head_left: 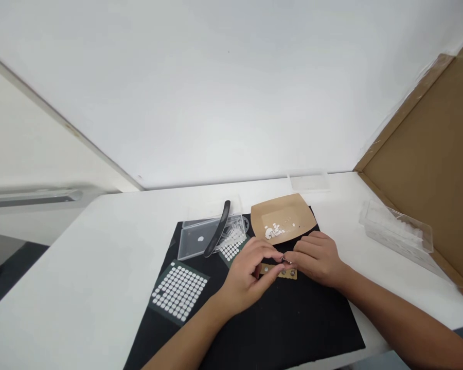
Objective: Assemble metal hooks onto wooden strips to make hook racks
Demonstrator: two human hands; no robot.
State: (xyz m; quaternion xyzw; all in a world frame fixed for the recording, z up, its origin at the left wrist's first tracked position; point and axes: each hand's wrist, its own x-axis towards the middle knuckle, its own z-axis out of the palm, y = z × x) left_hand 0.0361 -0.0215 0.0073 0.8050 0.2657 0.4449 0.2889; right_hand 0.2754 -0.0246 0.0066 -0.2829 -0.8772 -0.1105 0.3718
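Above the black mat (285, 329), the left hand (249, 270) and right hand (318, 258) are meeting, their fingertips pinching a small metallic piece (287, 261) (too tiny to identify) between them; a tan strip (288, 274) is lying just below, a brown tray (262, 211) sitting beyond.

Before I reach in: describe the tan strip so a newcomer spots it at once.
Find the black mat on the white table. Under the left hand and right hand, partly hidden, shows a tan strip. Unlike the broad tan tray beyond, it's narrow and bears small round pieces.
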